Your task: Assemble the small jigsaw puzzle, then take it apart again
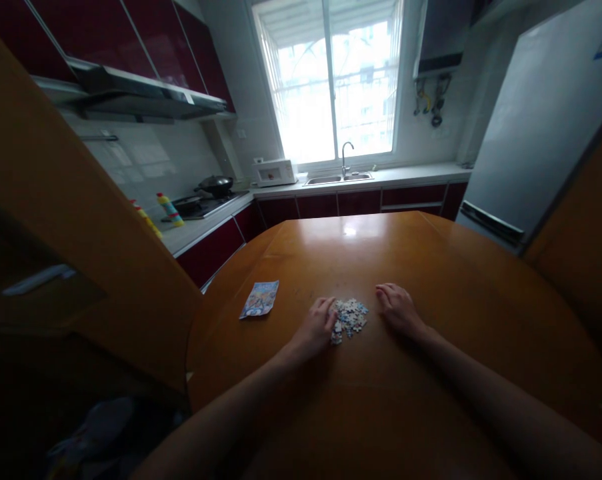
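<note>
A small heap of jigsaw puzzle pieces, mostly white with some blue, lies on the wooden table. At the heap's left edge is my left hand, fingers bent and a little apart, touching the pieces; I see nothing gripped in it. To the right of the heap, my right hand rests on the tabletop with its fingers loosely stretched, apart from the pieces and holding nothing. Left of both hands lies a printed picture sheet, mainly blue, with slightly curled edges.
Beyond the table run a counter with a sink, a microwave and a stove bearing a wok. Yellow-capped bottles stand on the left counter. A tall refrigerator is at the right.
</note>
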Tool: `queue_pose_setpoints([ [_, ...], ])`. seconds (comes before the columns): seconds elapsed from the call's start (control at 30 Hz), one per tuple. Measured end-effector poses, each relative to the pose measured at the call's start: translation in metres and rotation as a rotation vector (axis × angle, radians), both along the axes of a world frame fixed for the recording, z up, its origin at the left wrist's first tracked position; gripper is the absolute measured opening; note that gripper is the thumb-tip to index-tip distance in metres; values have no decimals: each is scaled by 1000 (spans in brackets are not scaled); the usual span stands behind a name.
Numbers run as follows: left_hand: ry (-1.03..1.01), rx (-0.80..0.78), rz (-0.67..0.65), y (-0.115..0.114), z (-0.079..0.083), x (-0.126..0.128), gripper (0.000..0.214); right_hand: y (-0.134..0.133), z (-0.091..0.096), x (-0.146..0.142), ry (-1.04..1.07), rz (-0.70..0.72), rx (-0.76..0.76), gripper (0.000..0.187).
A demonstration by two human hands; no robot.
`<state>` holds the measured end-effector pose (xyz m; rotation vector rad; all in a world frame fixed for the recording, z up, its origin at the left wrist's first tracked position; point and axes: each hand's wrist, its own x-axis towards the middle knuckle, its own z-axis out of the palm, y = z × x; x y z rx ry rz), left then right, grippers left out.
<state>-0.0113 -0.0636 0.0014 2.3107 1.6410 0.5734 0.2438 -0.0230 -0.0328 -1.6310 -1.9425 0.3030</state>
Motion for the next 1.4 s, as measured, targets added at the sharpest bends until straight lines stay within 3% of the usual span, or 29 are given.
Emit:
queue_pose_setpoints([
  [0.07,-24,27,18,11,6,-2,43,-1,2,0,14,-1,3,45],
  [0.17,-10,67,65,27,17,-27,43,-3,5,-1,44,-6,8,44],
  [0.3,91,100,184,34,31,-87,32,-4,7,-2,88,-14,20,39],
  [0.4,173,72,299,30,36,-132,39,-5,10,-4,119,-27,35,36],
  [0.5,206,-13,244,21,33,-159,49,-7,14,-6,157,-32,71,34],
  [0.6,206,26,179,14,28,-167,37,-10,21,-9,216,-8,106,31],
  [0.73,159,119,179,13,27,-155,28,-13,34,-14,333,49,116,27],
  [0.83,63,270,154,10,35,-124,27,-18,46,-23,439,116,55,24],
  [1.03,41,647,-281,-15,50,-7,22,-42,71,-42,763,257,-235,30],
  [1.13,106,703,-520,-24,49,41,20,-47,76,-29,877,237,-272,30],
  [1.2,81,697,-613,-22,47,58,21,-44,74,-7,828,169,-242,26],
  [1.3,-62,553,-501,-6,46,52,29,-31,68,43,693,-55,-216,23],
  [1.4,-173,268,-259,19,43,20,22,-15,56,100,624,-232,-188,18],
])
